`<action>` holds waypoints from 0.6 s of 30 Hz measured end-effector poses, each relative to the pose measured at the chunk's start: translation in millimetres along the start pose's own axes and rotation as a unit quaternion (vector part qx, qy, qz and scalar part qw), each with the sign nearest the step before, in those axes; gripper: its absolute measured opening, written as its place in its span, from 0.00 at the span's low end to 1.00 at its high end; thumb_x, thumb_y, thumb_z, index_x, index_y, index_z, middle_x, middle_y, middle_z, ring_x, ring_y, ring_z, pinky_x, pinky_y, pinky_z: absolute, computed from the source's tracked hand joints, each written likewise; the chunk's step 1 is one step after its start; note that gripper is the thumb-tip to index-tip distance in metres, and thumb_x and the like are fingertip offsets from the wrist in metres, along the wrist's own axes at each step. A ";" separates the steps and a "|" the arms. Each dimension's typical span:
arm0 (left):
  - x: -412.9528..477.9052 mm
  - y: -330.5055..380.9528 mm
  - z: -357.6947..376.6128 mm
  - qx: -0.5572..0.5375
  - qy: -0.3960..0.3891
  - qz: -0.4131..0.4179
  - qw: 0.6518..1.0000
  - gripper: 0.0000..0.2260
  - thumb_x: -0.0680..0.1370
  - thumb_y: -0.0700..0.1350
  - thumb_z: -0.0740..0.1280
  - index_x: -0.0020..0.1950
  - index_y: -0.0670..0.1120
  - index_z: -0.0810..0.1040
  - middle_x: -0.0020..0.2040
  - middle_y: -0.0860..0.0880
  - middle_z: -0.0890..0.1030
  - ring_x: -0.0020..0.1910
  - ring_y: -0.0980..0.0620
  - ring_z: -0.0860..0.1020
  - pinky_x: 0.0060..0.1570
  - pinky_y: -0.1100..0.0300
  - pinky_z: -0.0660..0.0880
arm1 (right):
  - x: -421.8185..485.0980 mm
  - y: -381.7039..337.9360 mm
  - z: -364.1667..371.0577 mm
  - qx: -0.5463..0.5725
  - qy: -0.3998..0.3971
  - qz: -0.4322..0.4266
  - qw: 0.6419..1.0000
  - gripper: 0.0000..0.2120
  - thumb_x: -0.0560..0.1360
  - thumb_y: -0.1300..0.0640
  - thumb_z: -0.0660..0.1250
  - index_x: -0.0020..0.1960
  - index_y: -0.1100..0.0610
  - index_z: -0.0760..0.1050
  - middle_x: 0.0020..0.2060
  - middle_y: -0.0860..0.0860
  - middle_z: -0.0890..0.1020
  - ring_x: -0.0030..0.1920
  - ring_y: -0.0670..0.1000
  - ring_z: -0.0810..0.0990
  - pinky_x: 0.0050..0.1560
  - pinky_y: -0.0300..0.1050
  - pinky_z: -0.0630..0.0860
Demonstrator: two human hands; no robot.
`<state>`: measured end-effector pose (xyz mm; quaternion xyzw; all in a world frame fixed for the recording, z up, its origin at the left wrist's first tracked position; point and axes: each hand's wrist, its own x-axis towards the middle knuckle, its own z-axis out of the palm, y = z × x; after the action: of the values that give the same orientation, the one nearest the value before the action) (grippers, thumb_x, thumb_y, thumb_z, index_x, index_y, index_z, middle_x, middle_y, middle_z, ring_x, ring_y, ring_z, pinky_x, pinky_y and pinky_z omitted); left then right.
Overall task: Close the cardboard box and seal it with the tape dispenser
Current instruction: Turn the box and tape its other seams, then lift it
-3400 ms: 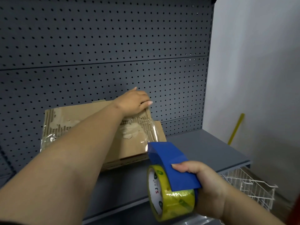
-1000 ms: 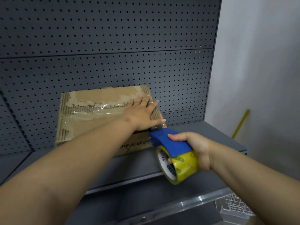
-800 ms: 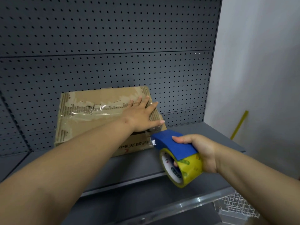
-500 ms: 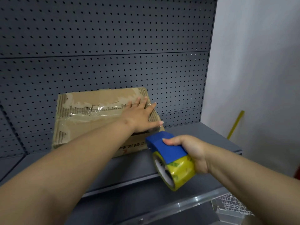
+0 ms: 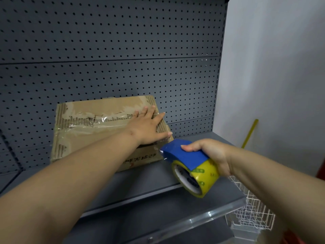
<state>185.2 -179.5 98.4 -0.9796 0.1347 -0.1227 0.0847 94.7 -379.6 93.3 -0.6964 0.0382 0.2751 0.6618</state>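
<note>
While left hand presses cardboard box, tape dispenser points at its corner

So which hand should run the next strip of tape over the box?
Right. The right hand grips the dispenser close beside the box. The left hand lies flat on its top, holding it shut.

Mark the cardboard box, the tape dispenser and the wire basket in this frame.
cardboard box (image 5: 98,125), head view, on its taped top face.
tape dispenser (image 5: 182,157), head view, on the blue cover above the yellow roll.
wire basket (image 5: 253,215), head view, on its white wire side.
</note>
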 end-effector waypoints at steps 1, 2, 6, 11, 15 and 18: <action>0.7 1.7 -0.1 0.001 0.001 0.000 1.000 0.39 0.71 0.73 0.48 0.76 0.57 0.44 0.78 0.46 0.42 0.77 0.44 0.42 0.74 0.44 0.44 | 1.6 -3.4 -1.9 -0.010 0.014 -0.009 1.000 0.09 0.72 0.55 0.66 0.40 0.61 0.78 0.26 0.55 0.82 0.23 0.52 0.79 0.29 0.40 0.78; 1.1 2.7 -0.2 0.001 0.002 0.000 1.000 0.39 0.71 0.73 0.48 0.76 0.57 0.43 0.78 0.46 0.42 0.77 0.44 0.42 0.74 0.44 0.44 | 2.5 -4.6 -1.0 -0.020 0.020 -0.012 1.000 0.09 0.72 0.55 0.67 0.40 0.61 0.78 0.26 0.55 0.82 0.23 0.52 0.79 0.30 0.41 0.78; -0.5 -1.7 -0.3 -0.006 -0.003 -0.002 1.000 0.39 0.70 0.73 0.47 0.76 0.57 0.43 0.78 0.46 0.41 0.77 0.44 0.42 0.74 0.44 0.44 | 3.2 4.5 11.6 -0.017 -0.026 0.014 0.999 0.10 0.71 0.54 0.66 0.38 0.60 0.79 0.28 0.55 0.82 0.25 0.52 0.79 0.32 0.41 0.77; -0.2 0.6 -0.2 -0.006 -0.004 -0.003 1.000 0.39 0.70 0.74 0.47 0.76 0.57 0.43 0.78 0.46 0.41 0.77 0.44 0.42 0.74 0.44 0.44 | 0.4 1.4 5.3 0.020 -0.017 -0.003 1.000 0.10 0.72 0.54 0.65 0.40 0.61 0.78 0.27 0.55 0.82 0.24 0.52 0.80 0.29 0.40 0.78; -1.8 -1.1 -0.5 -0.011 0.001 -0.002 1.000 0.39 0.71 0.73 0.48 0.76 0.57 0.43 0.78 0.46 0.42 0.77 0.44 0.42 0.74 0.44 0.43 | -1.4 11.0 15.0 0.011 -0.045 0.010 0.999 0.10 0.72 0.54 0.66 0.40 0.61 0.79 0.28 0.55 0.82 0.25 0.51 0.80 0.30 0.40 0.78; -2.1 1.0 -1.1 -0.004 -0.001 -0.005 1.000 0.39 0.71 0.73 0.48 0.76 0.57 0.43 0.78 0.46 0.41 0.77 0.44 0.42 0.74 0.44 0.43 | -2.3 7.8 9.3 0.004 -0.010 -0.006 1.000 0.10 0.71 0.54 0.67 0.43 0.61 0.79 0.29 0.55 0.82 0.26 0.52 0.80 0.32 0.42 0.78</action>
<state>182.8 -179.9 98.8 -0.9808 0.1301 -0.1211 0.0799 86.4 -372.5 87.5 -0.6910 0.0286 0.2782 0.6665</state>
